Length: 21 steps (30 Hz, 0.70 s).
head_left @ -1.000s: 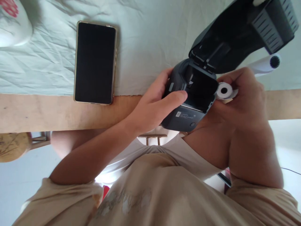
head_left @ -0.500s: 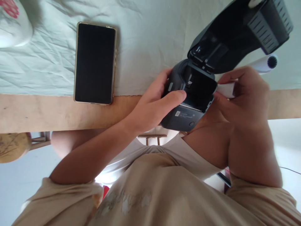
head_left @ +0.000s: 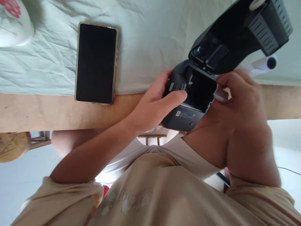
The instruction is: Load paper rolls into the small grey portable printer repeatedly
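Observation:
My left hand [head_left: 162,102] is wrapped round the body of a small black label printer [head_left: 181,117], its thumb over the edge of the dark hollow inside. The printer's lid [head_left: 225,47] is swung up and away on its hinge, showing a ribbed grey part [head_left: 263,34] at its far end. At the printer's right side my right hand [head_left: 244,97] is closed, fingertips by the edge of the hollow. Something small and pale shows between its fingers, too shaded to make out. Behind that hand lies a white roll [head_left: 261,66] with a dark core.
A tablet [head_left: 96,62] in a clear case lies on the pale green cloth [head_left: 150,37] at the left. A white vessel with a red pattern [head_left: 15,25] stands in the upper left corner. Bare wood shows along the table edge [head_left: 47,113]. A round stool [head_left: 14,147] is below.
My right hand has turned and shifted slightly left, and the white piece in its fingers now shows less. My left hand still holds the printer in nearly the same place.

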{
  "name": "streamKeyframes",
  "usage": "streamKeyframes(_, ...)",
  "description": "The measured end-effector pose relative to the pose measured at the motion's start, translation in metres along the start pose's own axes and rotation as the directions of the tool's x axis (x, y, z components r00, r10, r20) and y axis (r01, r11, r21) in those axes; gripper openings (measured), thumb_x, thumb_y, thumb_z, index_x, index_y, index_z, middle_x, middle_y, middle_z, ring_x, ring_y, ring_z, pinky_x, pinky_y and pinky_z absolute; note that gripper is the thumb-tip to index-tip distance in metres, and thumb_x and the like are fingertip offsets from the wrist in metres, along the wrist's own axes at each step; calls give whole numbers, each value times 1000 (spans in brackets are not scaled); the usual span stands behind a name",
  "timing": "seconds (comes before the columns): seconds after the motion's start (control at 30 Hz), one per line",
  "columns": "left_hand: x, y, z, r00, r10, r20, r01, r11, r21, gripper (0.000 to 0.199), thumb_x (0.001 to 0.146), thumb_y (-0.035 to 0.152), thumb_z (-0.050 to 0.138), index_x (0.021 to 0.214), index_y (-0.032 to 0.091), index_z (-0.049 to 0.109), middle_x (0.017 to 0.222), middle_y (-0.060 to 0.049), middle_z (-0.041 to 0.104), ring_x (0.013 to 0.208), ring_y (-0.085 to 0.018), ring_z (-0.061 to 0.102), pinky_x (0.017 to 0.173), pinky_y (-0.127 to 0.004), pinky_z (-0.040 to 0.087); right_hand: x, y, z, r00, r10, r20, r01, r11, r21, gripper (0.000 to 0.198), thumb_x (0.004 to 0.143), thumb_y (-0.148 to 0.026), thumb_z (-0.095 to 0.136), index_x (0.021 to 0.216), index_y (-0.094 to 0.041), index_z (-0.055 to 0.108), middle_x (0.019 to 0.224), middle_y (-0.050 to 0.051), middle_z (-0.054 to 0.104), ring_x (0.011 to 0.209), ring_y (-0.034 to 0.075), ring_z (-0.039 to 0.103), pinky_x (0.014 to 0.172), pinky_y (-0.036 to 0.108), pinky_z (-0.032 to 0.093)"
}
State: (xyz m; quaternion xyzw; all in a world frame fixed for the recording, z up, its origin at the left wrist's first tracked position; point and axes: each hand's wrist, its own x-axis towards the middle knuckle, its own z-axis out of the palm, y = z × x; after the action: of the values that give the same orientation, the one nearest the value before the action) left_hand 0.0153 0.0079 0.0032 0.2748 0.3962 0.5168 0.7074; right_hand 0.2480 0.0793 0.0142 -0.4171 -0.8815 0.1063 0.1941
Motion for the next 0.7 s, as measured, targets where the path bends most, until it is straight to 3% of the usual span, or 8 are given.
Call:
streamKeyframes(0.1,-1,0,0,1000,10,15,-9,999,-31,34,89,22,66,123,21,62,110,1,66,99,-12,65,90,-20,54,-1,0,-2,998,-4,67,2,1000,21,17,82,-30,64,90,-17,56,90,3,61,76,9,52,64,21,36)
streamKeyframes(0.2,-2,0,-1,1000,-3,17,4,998,-58,33,91,21,67,123,23,62,108,3,66,89,-7,64,90,-19,54,-3,0,-3,999,3,50,-4,1000,31,14,81,-26,65,88,-16,57,81,1,60,68,6,50,61,20,35)
streamKeyframes(0.3,-1,1,0,1000,-13,15,14,999,-46,34,91,19,66,124,22,61,105,4,66,95,-8,65,91,-18,55,-5,-3,-5,991,135,20,-137,973,187,22,81,-27,69,99,-18,59,83,0,61,68,6,53,61,20,38)
streamKeyframes(0.37,-1,1,0,1000,1,20,0,998,-58,34,90,18,66,124,21,60,103,3,65,99,-10,66,90,-18,55,-4,-6,-6,948,319,11,-290,846,447,29,81,-26,70,106,-21,58,87,1,63,69,8,57,61,22,43)
streamKeyframes(0.47,-1,0,0,1000,6,28,-4,998,-67,35,90,18,66,125,21,60,101,4,65,100,-10,66,90,-18,56,2,-7,-10,853,507,121,-420,532,735,31,76,-31,70,103,-24,57,86,1,67,65,15,64,55,31,52)
streamKeyframes(0.53,-1,0,1,1000,0,19,1,998,-55,35,90,19,66,124,22,61,99,4,65,95,-10,66,88,-18,56,6,-6,-12,818,507,270,-495,382,780,36,72,-41,75,98,-23,57,82,1,66,62,19,65,48,35,52)
streamKeyframes(0.6,-2,1,1,1000,-18,3,18,999,-47,33,90,20,65,123,21,61,101,4,65,88,-9,65,86,-19,55,7,-6,-14,793,471,386,-551,287,784,41,70,-44,79,97,-21,58,81,2,65,60,17,63,45,31,51)
streamKeyframes(0.7,-1,2,0,999,-29,17,30,998,-47,33,90,18,65,122,20,60,104,2,64,83,-7,63,85,-20,55,7,-11,-15,781,453,430,-573,243,783,43,64,-25,76,103,-21,58,84,0,64,63,13,63,48,25,51)
